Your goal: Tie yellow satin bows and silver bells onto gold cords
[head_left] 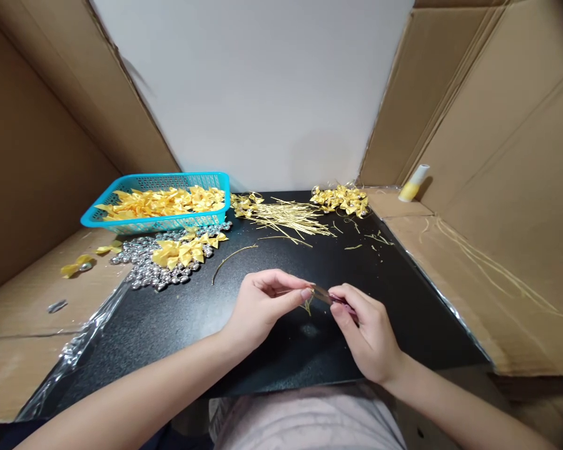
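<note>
In the head view, my left hand (268,300) is closed in a pinch over the middle of the black table. Short yellow strands (308,306) hang from its fingertips; what they belong to is mostly hidden by the fingers. My right hand (368,331) is wrapped round small scissors (323,294) with dark reddish-purple handles. Their metal blades point left and meet the strands right at my left fingertips. Beyond both hands lies a pile of thin gold stems (288,217), with a single bent stem (232,259) nearer my left hand.
A blue basket (154,222) of yellow ribbon bows stands at the back left. Silver beads (138,262) and loose bows (182,251) lie before it. Finished-looking yellow flowers (341,200) sit at the back right, near a thread spool (413,183). Cardboard walls flank the black table (169,331).
</note>
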{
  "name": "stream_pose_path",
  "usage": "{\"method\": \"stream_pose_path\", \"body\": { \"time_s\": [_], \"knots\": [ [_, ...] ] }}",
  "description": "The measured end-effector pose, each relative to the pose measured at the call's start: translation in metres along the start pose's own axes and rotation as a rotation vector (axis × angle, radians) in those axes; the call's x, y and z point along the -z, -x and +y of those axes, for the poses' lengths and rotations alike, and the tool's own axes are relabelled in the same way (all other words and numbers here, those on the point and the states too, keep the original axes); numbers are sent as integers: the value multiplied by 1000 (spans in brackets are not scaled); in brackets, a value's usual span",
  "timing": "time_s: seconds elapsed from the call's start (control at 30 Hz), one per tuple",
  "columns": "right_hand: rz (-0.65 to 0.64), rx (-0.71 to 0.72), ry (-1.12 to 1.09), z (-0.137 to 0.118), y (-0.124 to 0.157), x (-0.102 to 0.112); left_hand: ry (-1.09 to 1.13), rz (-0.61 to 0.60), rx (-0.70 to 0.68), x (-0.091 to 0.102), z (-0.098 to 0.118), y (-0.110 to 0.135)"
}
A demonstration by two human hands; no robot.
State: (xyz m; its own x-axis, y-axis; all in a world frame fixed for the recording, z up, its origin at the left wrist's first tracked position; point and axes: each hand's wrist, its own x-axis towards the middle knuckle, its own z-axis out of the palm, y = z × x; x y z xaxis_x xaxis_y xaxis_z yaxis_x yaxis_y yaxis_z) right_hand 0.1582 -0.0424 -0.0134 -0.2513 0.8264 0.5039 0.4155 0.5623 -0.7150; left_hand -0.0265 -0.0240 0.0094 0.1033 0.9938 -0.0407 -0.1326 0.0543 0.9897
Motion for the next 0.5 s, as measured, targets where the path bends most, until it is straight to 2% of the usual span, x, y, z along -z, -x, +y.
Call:
{"method": "stream_pose_path", "body": {
  "time_s": [0.23,0.5],
  "knots": [
    [41,18,26,2,3,0,88,-20,-4,0,1,2],
    [66,38,51,2,3,-1,-36,-15,-105,0,0,6]
  ]
}}
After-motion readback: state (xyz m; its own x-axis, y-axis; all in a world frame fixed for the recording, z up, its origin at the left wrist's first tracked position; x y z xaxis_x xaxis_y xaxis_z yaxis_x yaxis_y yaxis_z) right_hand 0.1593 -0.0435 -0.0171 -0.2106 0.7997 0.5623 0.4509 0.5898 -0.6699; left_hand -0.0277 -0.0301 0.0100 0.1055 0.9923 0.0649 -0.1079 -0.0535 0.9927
